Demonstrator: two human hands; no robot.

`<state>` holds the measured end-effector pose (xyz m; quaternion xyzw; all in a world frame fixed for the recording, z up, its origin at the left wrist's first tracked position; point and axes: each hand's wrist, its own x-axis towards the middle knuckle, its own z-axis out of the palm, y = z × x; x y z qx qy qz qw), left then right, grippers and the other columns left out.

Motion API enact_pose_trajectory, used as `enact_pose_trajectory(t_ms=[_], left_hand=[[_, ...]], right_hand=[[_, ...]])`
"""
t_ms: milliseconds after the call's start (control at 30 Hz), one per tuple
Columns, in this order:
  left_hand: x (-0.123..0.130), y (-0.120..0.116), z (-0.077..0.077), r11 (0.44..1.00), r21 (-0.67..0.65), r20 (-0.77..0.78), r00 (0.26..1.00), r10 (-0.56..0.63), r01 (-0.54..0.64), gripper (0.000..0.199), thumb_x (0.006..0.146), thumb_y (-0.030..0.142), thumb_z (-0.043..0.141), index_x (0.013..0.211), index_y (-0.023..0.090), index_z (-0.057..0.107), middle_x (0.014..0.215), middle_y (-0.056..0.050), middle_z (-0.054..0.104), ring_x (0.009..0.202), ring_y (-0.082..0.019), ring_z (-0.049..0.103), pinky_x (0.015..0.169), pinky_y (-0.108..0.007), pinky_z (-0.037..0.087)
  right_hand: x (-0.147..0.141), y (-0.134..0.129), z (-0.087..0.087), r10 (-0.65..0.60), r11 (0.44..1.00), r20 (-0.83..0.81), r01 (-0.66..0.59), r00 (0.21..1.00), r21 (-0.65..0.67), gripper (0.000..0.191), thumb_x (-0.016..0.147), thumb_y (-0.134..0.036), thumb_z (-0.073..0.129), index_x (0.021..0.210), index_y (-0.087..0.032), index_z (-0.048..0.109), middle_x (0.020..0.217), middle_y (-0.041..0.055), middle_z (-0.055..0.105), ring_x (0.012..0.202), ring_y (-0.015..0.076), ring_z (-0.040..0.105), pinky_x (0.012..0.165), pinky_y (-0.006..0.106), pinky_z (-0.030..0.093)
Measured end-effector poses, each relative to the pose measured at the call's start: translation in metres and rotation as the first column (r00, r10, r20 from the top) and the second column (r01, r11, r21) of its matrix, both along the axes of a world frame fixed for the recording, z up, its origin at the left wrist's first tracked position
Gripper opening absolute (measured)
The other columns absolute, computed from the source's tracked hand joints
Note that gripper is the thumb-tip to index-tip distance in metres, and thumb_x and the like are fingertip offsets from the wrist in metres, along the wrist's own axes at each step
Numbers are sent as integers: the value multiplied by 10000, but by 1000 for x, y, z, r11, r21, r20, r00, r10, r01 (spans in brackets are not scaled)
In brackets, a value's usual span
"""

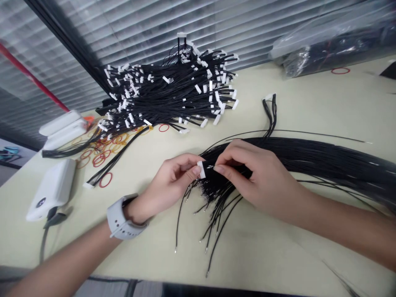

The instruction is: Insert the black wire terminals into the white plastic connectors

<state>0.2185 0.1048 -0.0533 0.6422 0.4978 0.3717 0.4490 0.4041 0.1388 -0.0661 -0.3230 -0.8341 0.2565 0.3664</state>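
On the counter (pixel 309 95), a big pile of black wires with white connectors (pixel 167 97) lies far left, with red rubber bands (pixel 99 159) and a white box (pixel 52 189) near. The left hand (pixel 173 175) pinches a white connector (pixel 201 169) pointing left. The right hand (pixel 247 173) pinches the black wire bundle (pixel 309 154) behind it, which runs long toward the right.

White plastic connector (pixel 201 169) partly hidden by left hand (pixel 171 179); black wire bundle (pixel 324 161) cut off at right picture edge; bagged contents (pixel 334 45) blurred behind plastic, unidentifiable.
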Motion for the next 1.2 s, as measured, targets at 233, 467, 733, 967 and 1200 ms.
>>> enact_pose_trajectory(t_ms=[233,467,733,967,1200], left_hand=[[1,-2,-1,999,-26,30,999,-17,18,94,848,154,535,910,143,604,685,1,587,611,-90,513,565,-184,427],[1,-1,-1,999,-50,34,999,-9,11,84,842,158,545,893,147,610,682,8,579,607,-88,501,562,-181,416],[-1,1,1,998,-65,41,999,-20,23,110,844,193,549,888,137,633,686,-12,580,621,-103,494,577,-208,413],[-1,2,1,996,-88,84,996,-24,31,101,839,195,557,869,146,639,684,-9,574,624,-106,491,577,-211,406],[-1,2,0,994,-106,59,998,-8,14,114,823,229,584,881,142,630,688,-5,581,623,-109,494,573,-219,394]], right_hand=[[3,0,0,-1,999,20,0,1000,35,72,814,-149,572,767,-181,615,731,-6,585,648,90,531,553,213,393],[1,1,0,12,1000,28,-11,1000,-23,62,791,-156,600,741,-186,621,720,-15,601,624,87,533,541,219,387],[1,-1,3,24,998,23,-23,999,-52,62,781,-155,615,733,-191,634,702,-39,599,610,62,520,535,199,385],[1,-3,4,-6,1000,88,8,996,-26,74,773,-161,625,702,-184,629,676,-39,595,599,66,515,543,208,370],[-1,-3,6,-65,997,69,68,995,-41,81,782,-181,612,703,-200,609,697,-19,613,603,101,533,531,239,374]])
